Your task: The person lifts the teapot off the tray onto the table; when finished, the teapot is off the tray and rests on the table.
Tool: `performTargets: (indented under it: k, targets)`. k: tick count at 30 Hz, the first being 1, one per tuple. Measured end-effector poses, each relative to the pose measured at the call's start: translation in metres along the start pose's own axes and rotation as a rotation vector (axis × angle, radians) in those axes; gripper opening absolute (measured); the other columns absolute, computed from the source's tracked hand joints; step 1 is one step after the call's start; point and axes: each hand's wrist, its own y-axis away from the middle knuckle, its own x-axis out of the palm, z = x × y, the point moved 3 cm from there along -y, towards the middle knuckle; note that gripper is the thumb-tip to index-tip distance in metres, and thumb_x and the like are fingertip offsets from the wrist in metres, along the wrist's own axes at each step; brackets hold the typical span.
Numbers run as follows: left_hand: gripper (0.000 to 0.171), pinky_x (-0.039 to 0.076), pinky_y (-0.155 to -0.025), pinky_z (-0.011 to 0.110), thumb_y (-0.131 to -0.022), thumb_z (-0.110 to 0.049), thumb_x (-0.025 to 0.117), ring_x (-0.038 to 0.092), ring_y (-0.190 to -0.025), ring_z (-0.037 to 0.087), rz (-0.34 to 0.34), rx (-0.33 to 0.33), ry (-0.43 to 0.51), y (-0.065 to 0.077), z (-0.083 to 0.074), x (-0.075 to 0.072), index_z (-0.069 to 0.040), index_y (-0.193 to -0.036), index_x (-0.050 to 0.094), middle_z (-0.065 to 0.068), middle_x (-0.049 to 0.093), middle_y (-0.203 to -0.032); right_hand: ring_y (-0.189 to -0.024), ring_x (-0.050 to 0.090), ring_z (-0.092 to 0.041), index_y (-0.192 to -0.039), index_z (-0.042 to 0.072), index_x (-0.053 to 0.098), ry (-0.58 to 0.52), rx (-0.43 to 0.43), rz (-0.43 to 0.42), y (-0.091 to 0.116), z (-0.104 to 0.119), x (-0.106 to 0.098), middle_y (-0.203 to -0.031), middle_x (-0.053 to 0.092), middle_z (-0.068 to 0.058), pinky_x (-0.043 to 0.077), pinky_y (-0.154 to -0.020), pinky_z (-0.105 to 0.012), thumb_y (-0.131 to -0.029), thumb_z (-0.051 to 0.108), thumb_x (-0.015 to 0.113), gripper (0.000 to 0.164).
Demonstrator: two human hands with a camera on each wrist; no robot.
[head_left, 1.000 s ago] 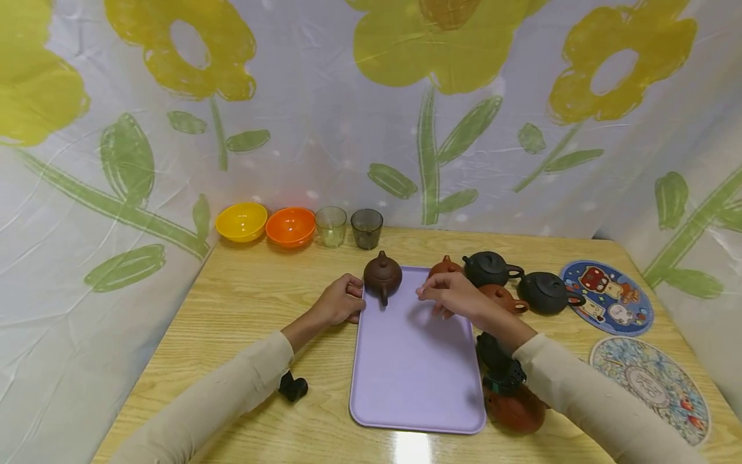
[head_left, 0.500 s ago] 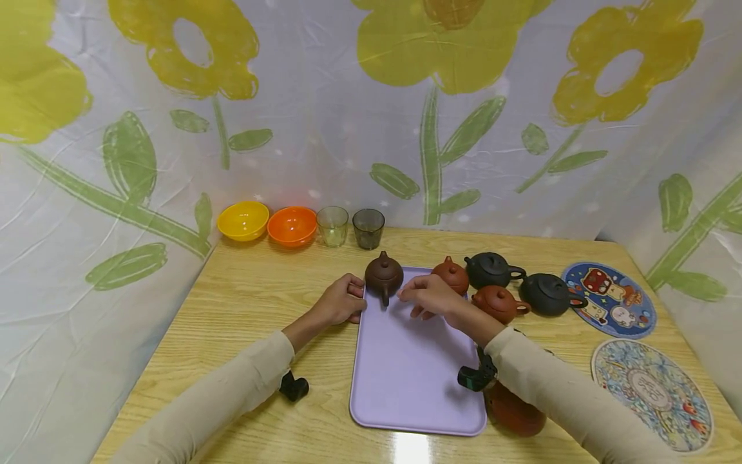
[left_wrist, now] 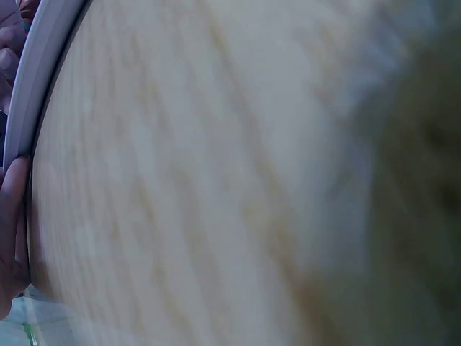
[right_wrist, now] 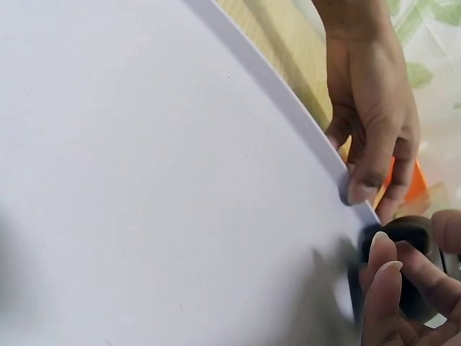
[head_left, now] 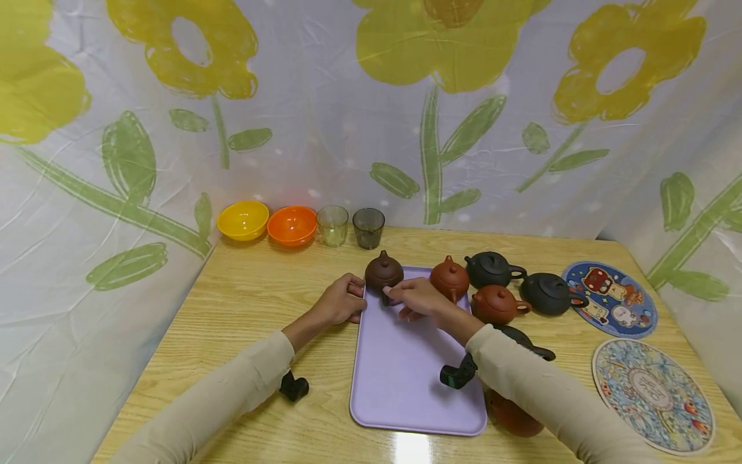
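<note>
My left hand (head_left: 341, 299) grips the left rim of a lilac tray (head_left: 406, 380), its thumb over the rim in the right wrist view. A dark brown clay teapot (head_left: 382, 269) sits at the tray's far left corner, handle towards me. My right hand (head_left: 418, 298) reaches over the tray with its fingertips right at that handle. In the right wrist view, the thumb (right_wrist: 448, 231) stands apart from the fingers (right_wrist: 385, 288), beside the teapot (right_wrist: 418, 229). A red-brown teapot (head_left: 449, 278) is at the far right corner of the tray.
Right of the tray stand black teapots (head_left: 546, 293) and red-brown teapots (head_left: 495, 304), some partly behind my right forearm. Two round mats (head_left: 652, 393) lie farther right. A yellow bowl (head_left: 243, 221), an orange bowl (head_left: 292, 226) and two glasses (head_left: 368, 227) line the back.
My right hand has moved left across the tray, from near the red-brown teapot to the dark brown teapot's handle. The left hand has stayed on the rim.
</note>
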Motion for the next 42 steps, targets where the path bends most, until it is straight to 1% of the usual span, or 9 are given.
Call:
performTargets:
  k: [4,7,14,17,22,28,34,38,42]
  targets:
    - [0.044,0.062,-0.059,0.034,-0.085,0.002,0.064,0.061,-0.075,0.019,0.002,-0.006,0.001,-0.0003,0.0005,0.0008,0.0,-0.128,0.051,0.016,0.055,-0.112,-0.063,0.064,-0.012,-0.113,0.005,0.073,-0.032,0.002,-0.01,-0.0028,-0.0012,0.0032,-0.105,0.071,-0.008,0.049,-0.054,-0.023,-0.098,0.034,0.063,0.034]
    - [0.044,0.062,-0.059,0.034,-0.085,0.002,0.064,0.062,-0.075,0.019,0.002,-0.007,0.001,-0.0002,0.0006,0.0005,0.0,-0.127,0.051,0.016,0.055,-0.112,-0.062,0.064,-0.012,-0.113,0.005,0.073,-0.059,0.013,-0.013,-0.0041,-0.0009,0.0049,-0.104,0.07,-0.007,0.049,-0.054,-0.022,-0.098,0.032,0.064,0.032]
    - [0.044,0.062,-0.06,0.035,-0.085,0.002,0.064,0.062,-0.077,0.019,0.005,-0.003,0.006,0.0005,-0.0014,-0.0008,0.001,-0.127,0.051,0.017,0.056,-0.113,-0.062,0.066,-0.013,-0.113,0.007,0.072,-0.104,0.052,-0.009,-0.0048,0.0,0.0073,-0.109,0.069,-0.007,0.051,-0.056,-0.022,-0.098,0.037,0.063,0.035]
    - [0.044,0.062,-0.06,0.034,-0.085,0.002,0.064,0.062,-0.077,0.02,0.002,-0.003,0.003,0.0012,-0.0025,-0.001,0.001,-0.127,0.051,0.018,0.056,-0.113,-0.062,0.066,-0.013,-0.11,0.006,0.072,-0.105,0.058,-0.017,-0.0057,0.0008,0.008,-0.108,0.068,-0.007,0.051,-0.056,-0.023,-0.097,0.04,0.064,0.036]
    - [0.044,0.062,-0.059,0.034,-0.085,0.003,0.064,0.062,-0.078,0.02,-0.011,-0.007,0.007,0.0023,-0.0031,-0.0007,0.001,-0.127,0.052,0.017,0.055,-0.113,-0.061,0.065,-0.012,-0.105,0.004,0.072,-0.089,0.052,-0.018,-0.0082,0.002,0.0092,-0.106,0.067,-0.008,0.051,-0.055,-0.022,-0.097,0.038,0.065,0.035]
    - [0.045,0.062,-0.059,0.034,-0.084,0.003,0.064,0.061,-0.078,0.019,-0.014,-0.009,0.008,0.002,-0.0031,0.0,0.001,-0.127,0.052,0.016,0.055,-0.112,-0.061,0.063,-0.012,-0.099,0.005,0.072,-0.098,0.07,-0.019,-0.009,0.0014,0.0082,-0.103,0.067,-0.007,0.05,-0.054,-0.022,-0.097,0.037,0.065,0.034]
    - [0.045,0.062,-0.059,0.034,-0.084,0.002,0.064,0.062,-0.079,0.02,-0.011,-0.011,-0.002,0.001,-0.0019,-0.0005,0.001,-0.127,0.052,0.016,0.055,-0.112,-0.061,0.063,-0.013,-0.093,0.004,0.069,-0.099,0.077,-0.016,-0.0094,0.0012,0.0074,-0.097,0.063,-0.007,0.05,-0.055,-0.023,-0.097,0.042,0.063,0.039]
    - [0.045,0.062,-0.06,0.035,-0.084,0.002,0.064,0.062,-0.078,0.02,-0.009,-0.009,-0.002,0.001,-0.0018,-0.0006,0.001,-0.127,0.052,0.017,0.055,-0.113,-0.062,0.064,-0.013,-0.084,0.007,0.065,-0.085,0.079,-0.031,-0.0084,0.0019,0.005,-0.093,0.06,-0.007,0.051,-0.056,-0.023,-0.098,0.043,0.061,0.039]
    - [0.044,0.062,-0.059,0.035,-0.084,0.002,0.064,0.062,-0.077,0.02,-0.006,-0.01,0.002,0.0013,-0.0021,-0.0006,0.001,-0.127,0.051,0.017,0.055,-0.113,-0.063,0.065,-0.013,-0.082,0.008,0.062,-0.091,0.073,-0.045,-0.0073,0.0018,0.0013,-0.09,0.06,-0.006,0.052,-0.057,-0.023,-0.099,0.039,0.062,0.035]
